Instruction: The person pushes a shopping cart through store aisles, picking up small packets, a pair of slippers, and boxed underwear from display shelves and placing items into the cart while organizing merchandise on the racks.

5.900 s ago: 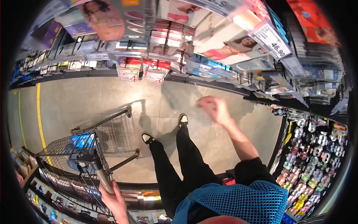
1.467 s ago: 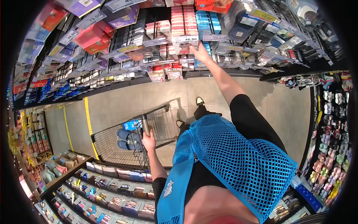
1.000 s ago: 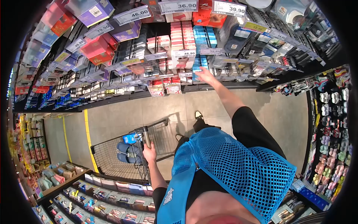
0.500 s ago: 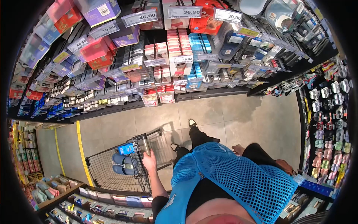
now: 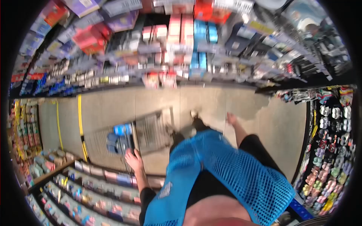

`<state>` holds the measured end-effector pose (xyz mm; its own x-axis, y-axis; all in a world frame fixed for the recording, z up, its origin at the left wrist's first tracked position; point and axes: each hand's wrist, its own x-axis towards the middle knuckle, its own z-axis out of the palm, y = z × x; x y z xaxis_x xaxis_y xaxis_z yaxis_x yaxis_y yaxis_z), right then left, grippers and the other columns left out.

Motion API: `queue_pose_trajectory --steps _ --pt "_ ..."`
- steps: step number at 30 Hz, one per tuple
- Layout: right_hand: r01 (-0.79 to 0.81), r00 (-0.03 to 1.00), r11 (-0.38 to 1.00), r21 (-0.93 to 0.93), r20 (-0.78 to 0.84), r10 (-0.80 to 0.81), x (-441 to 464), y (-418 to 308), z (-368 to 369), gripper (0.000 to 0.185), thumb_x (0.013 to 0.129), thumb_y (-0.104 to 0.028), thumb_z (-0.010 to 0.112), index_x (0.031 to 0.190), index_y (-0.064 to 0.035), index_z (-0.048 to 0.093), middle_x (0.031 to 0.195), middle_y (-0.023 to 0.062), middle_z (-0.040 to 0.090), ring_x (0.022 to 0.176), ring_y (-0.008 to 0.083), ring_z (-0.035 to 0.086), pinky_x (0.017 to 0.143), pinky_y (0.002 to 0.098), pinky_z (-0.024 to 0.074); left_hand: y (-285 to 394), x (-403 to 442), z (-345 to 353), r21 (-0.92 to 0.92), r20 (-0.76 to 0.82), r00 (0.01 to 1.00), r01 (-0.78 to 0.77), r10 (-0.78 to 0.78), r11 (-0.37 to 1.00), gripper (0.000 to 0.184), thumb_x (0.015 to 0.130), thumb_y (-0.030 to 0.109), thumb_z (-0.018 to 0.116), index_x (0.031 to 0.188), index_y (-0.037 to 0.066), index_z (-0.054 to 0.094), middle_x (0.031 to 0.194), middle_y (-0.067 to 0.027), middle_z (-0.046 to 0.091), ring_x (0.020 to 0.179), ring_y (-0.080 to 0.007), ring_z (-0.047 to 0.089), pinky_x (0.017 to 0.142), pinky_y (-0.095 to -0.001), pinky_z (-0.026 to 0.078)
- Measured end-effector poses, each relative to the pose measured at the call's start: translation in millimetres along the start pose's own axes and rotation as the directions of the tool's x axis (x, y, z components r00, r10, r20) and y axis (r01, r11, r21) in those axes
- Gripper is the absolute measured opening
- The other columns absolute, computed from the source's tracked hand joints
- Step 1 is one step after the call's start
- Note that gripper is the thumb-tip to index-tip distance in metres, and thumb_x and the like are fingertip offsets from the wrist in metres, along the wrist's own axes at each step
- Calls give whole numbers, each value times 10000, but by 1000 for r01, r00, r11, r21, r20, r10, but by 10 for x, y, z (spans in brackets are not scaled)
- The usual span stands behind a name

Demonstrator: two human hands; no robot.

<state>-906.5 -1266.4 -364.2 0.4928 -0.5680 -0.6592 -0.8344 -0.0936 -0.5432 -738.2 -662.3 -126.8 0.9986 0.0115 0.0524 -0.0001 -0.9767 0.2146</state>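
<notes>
My left hand (image 5: 134, 160) is at the cart's handle (image 5: 134, 135), with its fingers blurred against the bar. The wire shopping cart (image 5: 96, 141) stands to the left of my feet and holds a blue package (image 5: 123, 129) and dark blue slippers (image 5: 112, 142). Away from the shelves, my right hand (image 5: 231, 118) hangs over the floor on the right; it is small and smeared, and no object shows in it. A blue mesh vest (image 5: 233, 162) covers my body.
Hanging boxed packs (image 5: 180, 34) with price tags fill the shelf wall ahead. Slippers (image 5: 320, 162) hang on a rack at the right. Low bins of small goods (image 5: 94, 196) are at the lower left. Yellow lines (image 5: 80, 120) cross the grey floor (image 5: 203, 100).
My right hand came back from the blue packs on the shelf, and now shows further out from my body than half a second ago. My left hand and the cart handle shifted left.
</notes>
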Motion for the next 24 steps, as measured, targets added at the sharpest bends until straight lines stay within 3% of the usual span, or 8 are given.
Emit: queue_pose_trajectory --steps 3,5,8,11,17,19,22,24 --pt "-104 994 956 275 48 94 -344 -1018 -162 419 874 -396 491 1019 -5 534 740 61 578 539 127 514 433 293 410 -671 -789 95 200 -219 904 410 -368 890 455 904 386 414 1124 -1 506 1224 -210 460 1119 -383 424 926 -461 353" --pt "-89 987 976 198 149 60 -128 -978 -127 396 877 -383 489 1002 -11 542 729 48 571 536 119 506 445 280 409 -660 -1159 -82 301 223 476 796 -851 525 535 919 467 267 1185 68 504 1205 -195 498 1125 -349 462 964 -410 350" --pt "-55 940 998 14 338 47 71 -1274 54 350 879 -350 492 987 -22 551 714 30 561 545 110 502 470 262 413 -484 -1607 -64 -67 259 526 846 -810 529 551 922 455 209 1191 70 498 1220 -195 495 1137 -327 471 968 -388 352" --pt "282 870 943 -178 462 -173 679 -976 484 299 879 -309 506 975 -31 558 725 26 558 586 113 521 505 251 422 -51 -1181 -342 338 468 277 822 -839 459 472 917 370 217 1193 70 455 1253 -180 480 1166 -348 450 1023 -483 252" --pt "733 515 664 -148 758 -400 -154 -2775 1102 340 913 -292 469 998 24 561 840 61 577 735 130 559 682 260 473 -171 -1140 -325 365 734 497 287 -463 886 422 909 327 249 1238 90 367 1037 -145 618 1063 -327 529 1049 -526 149" --pt "804 438 595 -4 681 -587 -427 -3262 1567 362 934 -277 423 1099 26 531 976 127 586 890 200 568 841 304 438 -53 -1269 -184 305 483 652 501 -585 810 414 886 355 321 1122 73 509 918 -155 637 1007 -293 554 1049 -492 180" --pt "959 191 282 35 656 -731 -1215 -4157 1999 399 945 -268 379 1202 26 464 1165 195 518 1122 294 469 969 357 340 146 -1262 -33 35 93 635 768 -767 640 474 817 425 400 664 57 657 822 -145 639 945 -270 563 1050 -471 195" --pt "992 24 98 82 633 -774 -1542 -4534 2384 438 938 -275 378 1257 23 403 1277 206 424 1222 322 364 1024 381 270 124 -1221 -154 29 186 614 777 -767 629 465 806 418 417 694 36 656 781 -149 638 864 -272 590 1049 -463 203"
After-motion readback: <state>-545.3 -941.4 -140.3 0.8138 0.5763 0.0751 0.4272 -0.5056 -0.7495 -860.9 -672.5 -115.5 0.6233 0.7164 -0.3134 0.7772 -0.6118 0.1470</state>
